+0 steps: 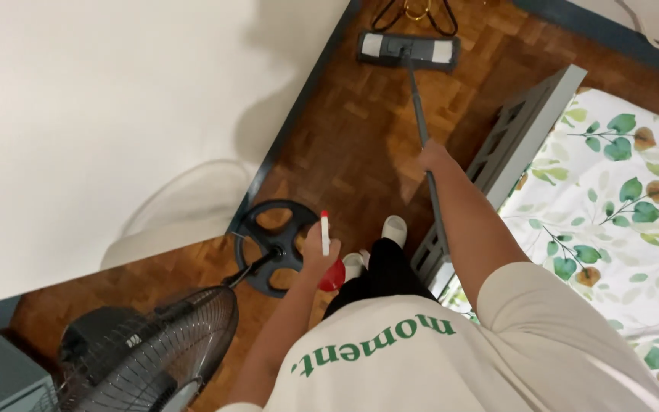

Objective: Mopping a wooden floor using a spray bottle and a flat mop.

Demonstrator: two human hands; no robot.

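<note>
Right hand (434,158) closed round mop handle (423,122), approx mid-shaft, arm stretched fwd. Left hand (319,248) gripping red spray bottle (332,272) w/ white nozzle, nozzle tip up, held low by left leg.

Surroundings: pedestal fan (146,355) bottom left, its round dark base (272,246) just beside left hand; grey bed frame (520,133) right of handle, v. close to shaft's lower part; leaf-print sheet (619,198) on bed beyond. White wall (116,99) w/ dark skirting along left. Black cables at top edge near mop head. Feet in pale slippers (394,227) on parquet floor (352,130).

Mop: long axis running nearly straight away from body, slight lean left toward top. Flat grey mop head (409,49) on floor at far end, set crosswise to shaft, by wall corner.
</note>
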